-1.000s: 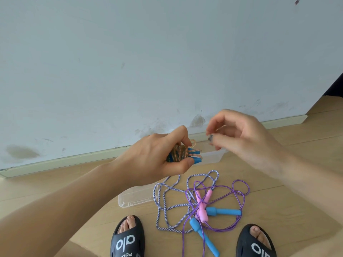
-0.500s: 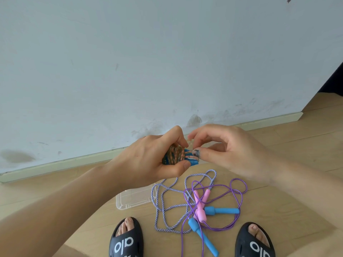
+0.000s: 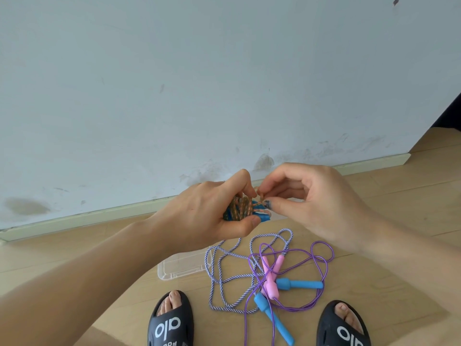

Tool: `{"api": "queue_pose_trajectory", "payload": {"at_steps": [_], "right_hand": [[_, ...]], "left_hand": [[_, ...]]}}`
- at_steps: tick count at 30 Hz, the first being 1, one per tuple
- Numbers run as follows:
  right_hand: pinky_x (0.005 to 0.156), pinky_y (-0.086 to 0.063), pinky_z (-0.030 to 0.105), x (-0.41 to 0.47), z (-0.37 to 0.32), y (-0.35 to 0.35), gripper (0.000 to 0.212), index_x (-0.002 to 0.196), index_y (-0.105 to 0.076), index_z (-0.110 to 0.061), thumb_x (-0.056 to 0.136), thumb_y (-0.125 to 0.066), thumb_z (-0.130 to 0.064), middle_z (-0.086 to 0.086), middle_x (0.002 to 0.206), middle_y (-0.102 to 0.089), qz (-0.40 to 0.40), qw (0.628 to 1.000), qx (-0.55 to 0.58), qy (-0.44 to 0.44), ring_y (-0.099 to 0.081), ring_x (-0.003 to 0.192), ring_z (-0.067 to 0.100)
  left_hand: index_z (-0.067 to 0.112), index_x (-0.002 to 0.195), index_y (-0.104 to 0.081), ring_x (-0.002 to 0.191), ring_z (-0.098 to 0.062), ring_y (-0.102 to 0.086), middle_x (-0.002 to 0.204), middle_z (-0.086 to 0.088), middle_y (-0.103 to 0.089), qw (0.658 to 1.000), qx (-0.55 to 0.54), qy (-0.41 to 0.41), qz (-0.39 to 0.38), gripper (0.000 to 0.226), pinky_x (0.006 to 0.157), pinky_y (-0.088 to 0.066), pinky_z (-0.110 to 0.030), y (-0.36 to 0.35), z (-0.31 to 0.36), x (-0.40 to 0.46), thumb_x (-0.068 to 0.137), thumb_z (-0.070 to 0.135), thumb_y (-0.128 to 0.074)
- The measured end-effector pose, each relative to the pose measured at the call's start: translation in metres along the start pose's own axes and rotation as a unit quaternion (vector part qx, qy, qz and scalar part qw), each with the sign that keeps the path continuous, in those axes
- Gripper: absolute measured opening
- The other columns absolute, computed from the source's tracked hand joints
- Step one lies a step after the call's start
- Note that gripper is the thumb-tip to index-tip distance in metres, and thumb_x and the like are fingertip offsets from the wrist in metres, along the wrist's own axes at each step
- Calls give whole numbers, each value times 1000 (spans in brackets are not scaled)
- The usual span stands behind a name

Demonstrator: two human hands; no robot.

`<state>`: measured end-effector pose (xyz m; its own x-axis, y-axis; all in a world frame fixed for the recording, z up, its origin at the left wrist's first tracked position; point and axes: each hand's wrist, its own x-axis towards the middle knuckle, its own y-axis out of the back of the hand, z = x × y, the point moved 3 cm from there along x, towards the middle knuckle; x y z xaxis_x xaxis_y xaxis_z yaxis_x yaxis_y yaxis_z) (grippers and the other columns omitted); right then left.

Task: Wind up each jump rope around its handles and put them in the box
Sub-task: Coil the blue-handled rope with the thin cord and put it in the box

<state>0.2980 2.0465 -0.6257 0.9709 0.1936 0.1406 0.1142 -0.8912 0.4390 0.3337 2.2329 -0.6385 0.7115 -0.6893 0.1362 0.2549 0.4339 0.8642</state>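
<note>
A: What's the biggest thing low down?

B: The pale wooden plank floor [image 3: 374,196], running up to a scuffed blue-grey wall [image 3: 224,71]. On it, near the person's black slide sandals [image 3: 171,323], sits a clear shallow plastic box [image 3: 179,268], partly hidden by the left forearm. As far as its visible part shows, nothing is in it yet.

A: And the loose ropes?

B: Two lie tangled together just right of the box: a white-and-purple twisted cord rope [image 3: 224,270] and a thin smooth purple rope [image 3: 321,253]. Pink plastic handles [image 3: 270,275] and sky-blue plastic handles [image 3: 299,283] lie among the loops; which pair belongs to which rope I can't tell.

A: The one being worked?

B: An orange speckled braided rope wound on blue handles [image 3: 245,211], held in the air above the floor, beyond the box. The left hand [image 3: 212,216] is clamped round the bundle, thumb underneath, likely to stop the coils springing loose. The bundle's long axis runs roughly left to right, blue handle ends poking out toward the right hand.

A: That right hand?

B: The right hand [image 3: 309,203] pinches the rope's free end between thumb and forefinger right at the bundle. I'd judge it's tucking in the last turn before the bundle goes down into the box.
</note>
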Motion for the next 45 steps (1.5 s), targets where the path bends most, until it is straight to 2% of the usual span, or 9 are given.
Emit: {"api": "queue_pose_trajectory", "payload": {"at_steps": [4, 11, 17, 20, 25, 30, 34, 39, 45], "right_hand": [[83, -56, 23, 2, -1, 0, 29, 99, -72, -18, 86, -66, 8, -3, 90, -75, 11, 1000, 7, 22, -73, 88, 12], [79, -46, 8, 3, -3, -2, 23, 103, -75, -20, 88, -69, -4, -15, 91, -73, 25, 977, -174, 117, -67, 88, -1], [65, -48, 29, 2, -2, -1, 5, 89, -69, -15, 90, -64, -13, -9, 78, -67, 16, 956, -238, 172, -63, 73, 10], [61, -46, 38, 3, 0, -2, 9, 87, -67, -13, 91, -59, -17, -2, 75, -64, 16, 947, -256, 193, -59, 68, 22], [62, -44, 37, 4, 2, -2, 9, 88, -65, -13, 94, -58, -15, -1, 77, -60, -7, 941, -265, 209, -54, 69, 21], [64, -44, 32, 4, 3, -3, 13, 92, -69, -12, 97, -58, -17, -2, 91, -59, -39, 927, -291, 233, -56, 72, 18], [64, -46, 33, 4, 4, -4, 16, 96, -71, -14, 98, -56, -20, -1, 86, -63, -53, 931, -277, 233, -59, 73, 19], [72, -53, 27, 3, 8, -1, 8, 90, -72, -16, 90, -69, -8, -9, 82, -69, -15, 973, -163, 161, -68, 79, 11], [78, -55, 28, 3, 8, -4, 13, 85, -72, -12, 86, -70, 0, -5, 88, -70, -14, 981, -135, 142, -68, 85, 14]], "left_hand": [[42, 96, -36, 63, -16, -54, 73, 13, -61, 1000, -21, 8, 12, 30, 55, -44, -29, 1, 1, 1, 79, 61, -53], [42, 96, -36, 64, -18, -54, 80, 8, -65, 999, -50, 14, 8, 29, 56, -44, -30, 1, -1, 1, 81, 58, -54], [41, 96, -38, 65, -18, -55, 78, 9, -66, 999, -48, 20, 10, 28, 56, -43, -30, 3, -1, 1, 80, 57, -55], [42, 96, -37, 65, -18, -55, 79, 8, -66, 999, -46, 22, 2, 28, 57, -45, -32, 3, -1, 0, 80, 59, -53], [41, 98, -37, 66, -18, -56, 82, 8, -66, 999, -45, 28, -9, 28, 60, -47, -37, 2, -2, 0, 81, 57, -54], [41, 98, -37, 64, -19, -53, 79, 6, -66, 998, -54, 24, -33, 29, 59, -46, -32, 2, -3, -1, 81, 56, -54], [38, 99, -38, 62, -18, -51, 76, 4, -66, 998, -53, 20, -36, 29, 57, -44, -28, 3, -2, -1, 82, 53, -56], [38, 99, -38, 65, -17, -52, 75, 7, -64, 999, -34, 5, -35, 29, 56, -41, -22, 8, 0, -1, 83, 50, -58], [39, 100, -36, 66, -18, -52, 76, 5, -63, 999, 12, 3, -35, 32, 60, -45, -30, 5, 1, 0, 81, 56, -56]]}}
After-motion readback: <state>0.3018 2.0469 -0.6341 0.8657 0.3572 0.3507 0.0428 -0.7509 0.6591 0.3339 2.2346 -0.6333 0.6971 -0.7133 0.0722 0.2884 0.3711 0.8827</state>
